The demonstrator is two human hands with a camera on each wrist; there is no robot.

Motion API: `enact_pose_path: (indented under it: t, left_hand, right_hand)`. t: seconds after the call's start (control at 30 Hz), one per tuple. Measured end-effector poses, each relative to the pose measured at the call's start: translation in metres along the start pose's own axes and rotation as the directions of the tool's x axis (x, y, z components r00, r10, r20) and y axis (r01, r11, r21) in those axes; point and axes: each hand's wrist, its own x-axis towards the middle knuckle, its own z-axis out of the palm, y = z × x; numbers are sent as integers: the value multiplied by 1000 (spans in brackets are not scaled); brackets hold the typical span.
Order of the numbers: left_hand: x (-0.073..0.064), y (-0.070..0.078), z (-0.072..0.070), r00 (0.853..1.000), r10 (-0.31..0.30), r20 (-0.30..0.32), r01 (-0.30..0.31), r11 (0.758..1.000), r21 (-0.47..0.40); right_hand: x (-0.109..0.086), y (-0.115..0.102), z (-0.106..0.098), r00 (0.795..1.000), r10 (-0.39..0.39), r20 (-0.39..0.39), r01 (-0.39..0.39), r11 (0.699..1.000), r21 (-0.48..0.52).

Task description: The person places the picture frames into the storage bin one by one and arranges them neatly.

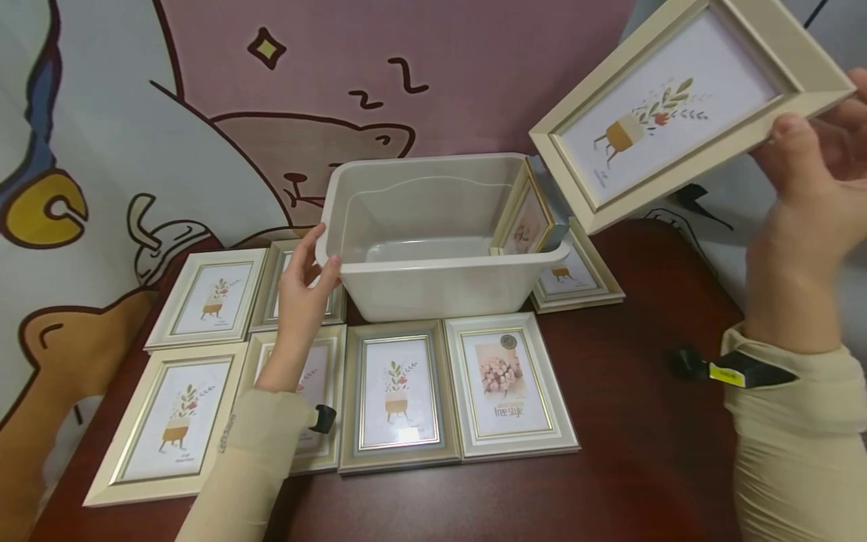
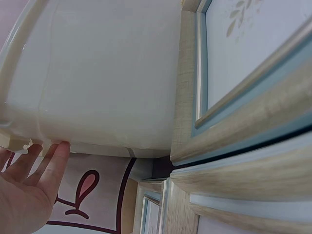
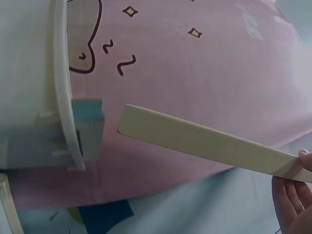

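Up at the right, my right hand [image 1: 816, 181] grips a cream picture frame [image 1: 667, 124] by one end, thumb on its front. The frame is tilted in the air, with a plant-pot print showing; the right wrist view shows its plain edge [image 3: 204, 142]. At the left front corner of a white plastic bin [image 1: 440, 290], my left hand [image 1: 301, 305] holds the rim, thumb at the front and fingers at the side. Inside the bin's right end a gold-edged picture frame [image 1: 524, 218] stands on its side, with something blue-grey behind it.
Several picture frames lie on the dark red table [image 1: 643, 316]. A white frame [image 1: 501, 384] with a flower print lies before the bin, beside a beige frame [image 1: 400, 399]. Another frame [image 1: 576, 278] lies at the bin's right. Behind stands a cartoon-painted wall [image 1: 474, 75].
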Motion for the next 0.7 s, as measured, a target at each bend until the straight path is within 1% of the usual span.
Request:
enact_pose_path:
  t: [0.17, 0.3, 0.4, 0.5, 0.7]
  left_hand:
    - [0, 0, 0, 1000, 5, 0, -5, 1000, 0]
    - [0, 0, 0, 1000, 1, -1, -1, 1000, 0]
    - [0, 0, -1, 1000, 2, -1, -2, 1000, -1]
    - [0, 0, -1, 1000, 6, 0, -6, 1000, -2]
    - [0, 0, -1, 1000, 10, 5, -10, 1000, 1]
  right_hand:
    - [0, 4, 13, 998, -49, 26, 47, 997, 60]
    - [-3, 8, 23, 993, -102, 60, 98, 993, 65]
    - [-5, 13, 29, 983, -152, 106, 150, 988, 31]
    - [-8, 18, 35, 971, -188, 146, 187, 982, 22]
    - [-19, 28, 47, 965, -193, 179, 179, 980, 91]
